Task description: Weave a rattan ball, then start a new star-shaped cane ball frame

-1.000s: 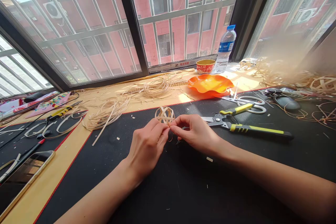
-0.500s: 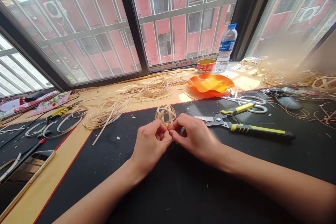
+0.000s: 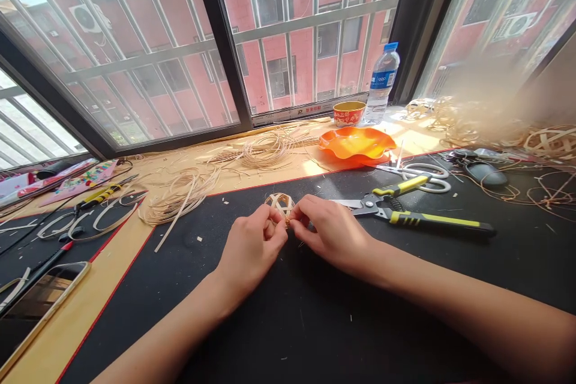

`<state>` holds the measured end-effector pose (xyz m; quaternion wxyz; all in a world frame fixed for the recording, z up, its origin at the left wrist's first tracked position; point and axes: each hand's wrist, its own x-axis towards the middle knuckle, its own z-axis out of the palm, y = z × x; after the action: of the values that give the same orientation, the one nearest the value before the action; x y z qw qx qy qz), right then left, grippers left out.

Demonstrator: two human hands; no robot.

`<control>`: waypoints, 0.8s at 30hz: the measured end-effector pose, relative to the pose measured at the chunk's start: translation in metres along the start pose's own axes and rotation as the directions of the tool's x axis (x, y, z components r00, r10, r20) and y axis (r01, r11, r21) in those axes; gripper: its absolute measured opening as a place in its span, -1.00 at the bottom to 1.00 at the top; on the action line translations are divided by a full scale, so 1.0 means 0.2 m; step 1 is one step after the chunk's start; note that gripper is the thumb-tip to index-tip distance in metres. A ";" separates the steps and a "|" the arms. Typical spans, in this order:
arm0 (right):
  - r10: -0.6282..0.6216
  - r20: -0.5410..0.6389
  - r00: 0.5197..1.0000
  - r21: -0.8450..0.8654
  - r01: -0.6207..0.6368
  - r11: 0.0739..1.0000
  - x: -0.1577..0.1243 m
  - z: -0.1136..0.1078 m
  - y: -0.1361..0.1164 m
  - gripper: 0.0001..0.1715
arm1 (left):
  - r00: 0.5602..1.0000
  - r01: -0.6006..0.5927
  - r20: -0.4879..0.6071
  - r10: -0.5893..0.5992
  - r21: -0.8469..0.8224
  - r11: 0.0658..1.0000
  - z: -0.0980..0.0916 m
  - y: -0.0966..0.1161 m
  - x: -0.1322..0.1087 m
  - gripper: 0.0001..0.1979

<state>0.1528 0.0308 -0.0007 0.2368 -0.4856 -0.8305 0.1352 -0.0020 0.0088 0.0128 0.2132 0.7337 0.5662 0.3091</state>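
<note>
A small woven ball of pale rattan strips (image 3: 279,202) sits just above the black mat (image 3: 315,312), held between both hands. My left hand (image 3: 252,247) pinches its near left side with curled fingers. From the right, my right hand (image 3: 330,230) pinches the same ball, thumb and forefinger meeting the left fingertips. Most of the ball's lower half is hidden behind my fingers.
Yellow-handled cutters (image 3: 405,216) lie just right of my right hand, white scissors (image 3: 423,177) behind them. An orange wavy dish (image 3: 357,143), a small bowl (image 3: 348,113) and a water bottle (image 3: 381,84) stand by the window. Rattan coils (image 3: 180,192) lie left; a phone (image 3: 40,300) at the lower left.
The ball has sunk lower between my fingers and turned a little. Both hands stay pinched together at the same spot on the mat.
</note>
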 end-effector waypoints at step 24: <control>-0.157 -0.128 0.979 -0.074 0.148 0.986 -0.01 0.03 0.01 -0.89 | 0.919 -0.329 -0.132 0.373 0.268 0.905 -0.04 -0.01 -0.02 -0.87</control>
<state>0.1522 0.0300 -0.0065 0.2858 -0.4359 -0.8515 0.0572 -0.0091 0.0046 0.0159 0.0113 0.8132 0.4747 0.3365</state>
